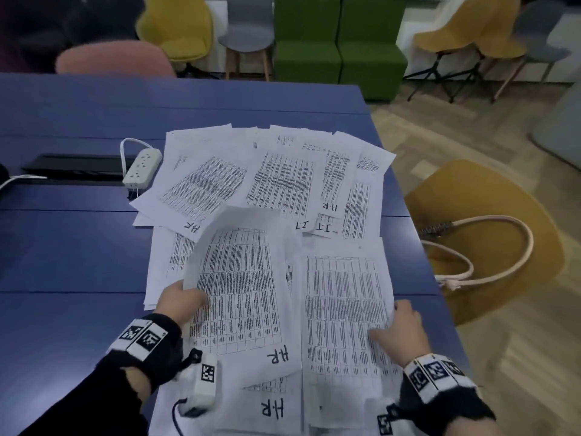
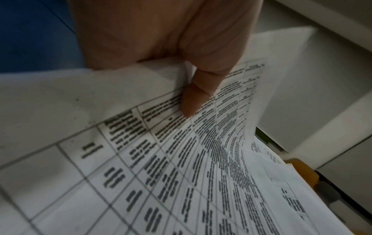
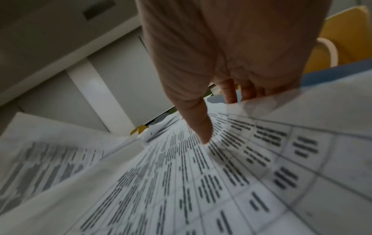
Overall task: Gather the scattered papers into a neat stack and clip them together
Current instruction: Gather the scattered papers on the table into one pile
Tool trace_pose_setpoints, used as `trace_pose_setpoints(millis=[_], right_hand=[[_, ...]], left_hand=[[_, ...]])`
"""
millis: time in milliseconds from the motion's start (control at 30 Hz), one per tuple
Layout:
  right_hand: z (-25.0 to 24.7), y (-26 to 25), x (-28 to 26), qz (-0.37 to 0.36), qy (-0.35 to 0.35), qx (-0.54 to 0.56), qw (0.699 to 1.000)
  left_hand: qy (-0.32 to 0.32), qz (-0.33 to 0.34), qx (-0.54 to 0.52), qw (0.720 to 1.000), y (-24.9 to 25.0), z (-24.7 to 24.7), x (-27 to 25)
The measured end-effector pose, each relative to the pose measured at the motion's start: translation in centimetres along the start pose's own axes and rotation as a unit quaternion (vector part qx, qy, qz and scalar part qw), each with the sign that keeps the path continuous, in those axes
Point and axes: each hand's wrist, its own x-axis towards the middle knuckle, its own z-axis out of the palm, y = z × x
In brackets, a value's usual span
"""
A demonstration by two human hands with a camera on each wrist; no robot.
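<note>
The left hand (image 2: 161, 36) pinches a printed sheet (image 2: 141, 159) at its left edge: the left wrist view shows the thumb (image 2: 197, 95) lying on the printed face, with the other fingers hidden behind the paper. The head view adds that this sheet (image 1: 239, 278) is lifted and bowed, its far end curling up over the papers beneath, with "H.R" handwritten at the corner nearest the person.

The right hand (image 3: 231, 55) takes hold of a second sheet (image 3: 221, 182) at its right edge. The right wrist view shows the thumb (image 3: 199, 125) pressed down on the print while two fingertips (image 3: 229, 92) go under the raised edge, a detail the head view cannot give, since there the right hand (image 1: 401, 332) is seen only from the back, resting on the sheet (image 1: 342, 303). That sheet lies just beside the one in the left hand, their long edges overlapping.

Beyond both hands, only the head view shows the spread of scattered papers (image 1: 283, 174), overlapping at different angles across the blue table (image 1: 78, 253), some marked "H.R" and some "I.T". More sheets lie under the wrists toward the person. Left of the far papers sits a white power strip (image 1: 141, 168), and just beside its near end a small black clip (image 1: 133, 194), partly hidden. Right of the right hand, off the table, stands a yellow chair (image 1: 490, 196) with a pale-handled bag (image 1: 468, 275) on it
</note>
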Motion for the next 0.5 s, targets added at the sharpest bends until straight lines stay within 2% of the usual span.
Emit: trace_pose_setpoints(millis=[133, 267, 333, 400, 500], right_hand=[[-0.4, -0.5, 0.8, 0.017, -0.004, 0.099, 0.995], [0.9, -0.9, 1.4, -0.014, -0.054, 0.131, 0.990], [1.1, -1.1, 1.4, -0.026, -0.061, 0.144, 0.987], [0.5, -0.7, 1.6, -0.031, -0.049, 0.147, 0.987], [-1.0, 0.4, 2.2, -0.036, -0.021, 0.132, 0.990]], left_hand=[[-0.067, -0.034, -0.059, 0.995, 0.2, -0.4, -0.1], [-0.101, -0.007, -0.058, 0.993, 0.4, 0.2, -0.4], [-0.077, 0.020, -0.012, 0.997, 0.4, 0.2, -0.4], [-0.038, 0.078, -0.016, 0.996, 0.4, -0.9, 0.0], [0.000, 0.119, -0.053, 0.991, 0.8, -4.2, -0.2]])
